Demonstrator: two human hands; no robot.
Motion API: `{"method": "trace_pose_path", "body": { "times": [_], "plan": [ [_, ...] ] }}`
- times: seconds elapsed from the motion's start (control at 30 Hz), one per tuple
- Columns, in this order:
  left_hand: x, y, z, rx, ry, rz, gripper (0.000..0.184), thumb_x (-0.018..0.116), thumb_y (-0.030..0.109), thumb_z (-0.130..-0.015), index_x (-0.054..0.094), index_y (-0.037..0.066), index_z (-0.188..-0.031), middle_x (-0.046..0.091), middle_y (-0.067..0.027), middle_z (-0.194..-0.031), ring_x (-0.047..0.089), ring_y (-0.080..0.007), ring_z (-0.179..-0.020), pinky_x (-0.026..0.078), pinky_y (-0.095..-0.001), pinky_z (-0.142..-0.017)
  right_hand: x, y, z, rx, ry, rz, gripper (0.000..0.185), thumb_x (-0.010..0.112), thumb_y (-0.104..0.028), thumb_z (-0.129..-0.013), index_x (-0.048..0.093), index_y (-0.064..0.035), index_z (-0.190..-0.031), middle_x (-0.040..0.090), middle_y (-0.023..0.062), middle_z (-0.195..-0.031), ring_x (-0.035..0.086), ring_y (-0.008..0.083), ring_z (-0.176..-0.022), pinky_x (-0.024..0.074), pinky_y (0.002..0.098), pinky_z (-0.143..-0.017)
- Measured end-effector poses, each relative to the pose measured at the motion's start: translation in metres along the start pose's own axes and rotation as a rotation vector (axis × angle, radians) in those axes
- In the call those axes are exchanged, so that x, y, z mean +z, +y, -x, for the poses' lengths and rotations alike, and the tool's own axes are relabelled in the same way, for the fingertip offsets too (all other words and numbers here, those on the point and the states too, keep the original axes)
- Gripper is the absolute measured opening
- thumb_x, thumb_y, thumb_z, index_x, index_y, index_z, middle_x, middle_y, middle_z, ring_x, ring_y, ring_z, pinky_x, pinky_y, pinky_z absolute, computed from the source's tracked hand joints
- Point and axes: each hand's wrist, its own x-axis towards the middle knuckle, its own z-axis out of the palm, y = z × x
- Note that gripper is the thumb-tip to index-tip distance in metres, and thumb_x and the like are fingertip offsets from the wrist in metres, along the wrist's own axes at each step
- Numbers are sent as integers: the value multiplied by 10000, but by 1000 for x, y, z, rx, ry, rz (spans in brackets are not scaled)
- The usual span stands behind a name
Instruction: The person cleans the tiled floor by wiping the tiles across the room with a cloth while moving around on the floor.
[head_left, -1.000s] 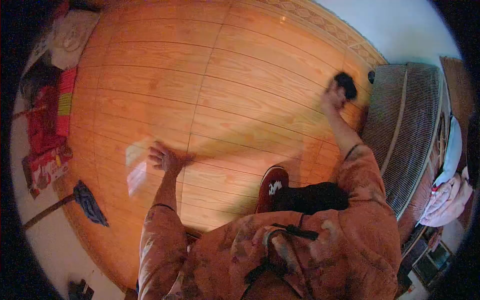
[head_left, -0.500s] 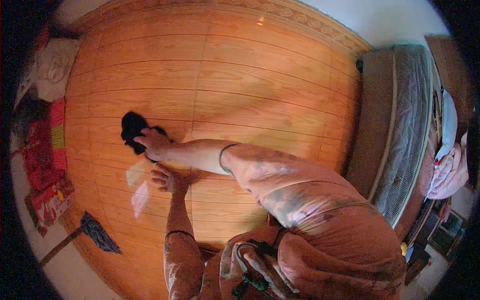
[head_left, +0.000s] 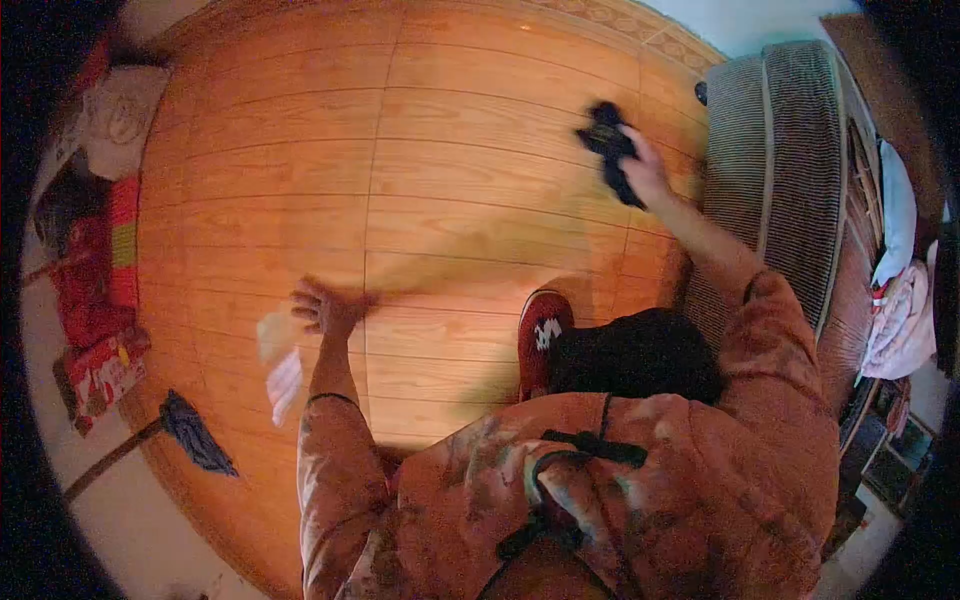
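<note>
A crumpled black cloth (head_left: pixel 604 128) lies against the wood-patterned floor (head_left: pixel 470 160) at the upper right. My right hand (head_left: pixel 648 175) is closed on it, somewhat blurred, with the arm stretched out to the right. My left hand (head_left: pixel 330 306) rests on the floor left of centre, fingers spread and holding nothing. Below it to the left, pale patches of reflected light show on the boards. Between my arms, a red shoe (head_left: pixel 545 335) with white laces stands on the floor beside a dark trouser leg (head_left: pixel 635 355).
A ribbed grey padded piece of furniture (head_left: pixel 735 180) borders the floor on the right, with pink bedding (head_left: pixel 895 325) beyond. At the left edge are a pale bag (head_left: pixel 120 115) and a red printed box (head_left: pixel 105 375). A dark mop head (head_left: pixel 195 432) lies at lower left.
My right hand has swept the black cloth from the left across to the upper right. My left hand stays planted in about the same place. The shoe and leg have come into view.
</note>
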Motion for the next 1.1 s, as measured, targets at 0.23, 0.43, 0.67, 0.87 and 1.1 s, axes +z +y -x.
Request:
{"method": "trace_pose_path", "body": {
  "times": [0.23,0.43,0.67,0.87,1.1],
  "plan": [
    [9,-44,4,278,84,50,1369,830,584,-563,-42,129,-1516,-29,-218,-1574,-16,-463,-1433,122,-688,-1069,-110,216,78,737,457,1054,622,539,-224,-860,340,38,-1388,462,247,-1352,493,373,-1224,395,438,-1032],
    [47,-79,67,392,121,85,1353,839,562,-556,2,114,-1520,1,-231,-1570,-27,-454,-1436,80,-692,-1073,-13,151,58,368,524,957,642,672,-177,-711,412,8,-1269,551,258,-1143,557,392,-1073,455,455,-905],
    [50,-79,70,440,57,46,1478,845,638,-477,-60,89,-1508,-93,-274,-1551,-107,-484,-1420,9,-705,-1066,204,26,76,-449,-174,854,462,426,-147,-936,367,1,-1370,517,239,-978,527,376,-871,432,506,-681],
    [61,-91,60,473,0,-47,1479,808,683,-507,-96,61,-1498,-106,-316,-1530,-114,-523,-1401,20,-722,-1049,358,23,128,-587,-834,497,679,492,-51,-803,312,-67,-1458,419,262,-1374,406,407,-1285,359,438,-1056],
    [50,-89,62,509,-11,-11,1409,762,692,-590,-108,44,-1490,-115,-351,-1511,-101,-568,-1379,66,-747,-1025,270,-44,89,238,-1152,-700,632,533,-59,-721,470,38,-1342,600,122,-1210,609,179,-1011,477,294,-911]
  ]
}}
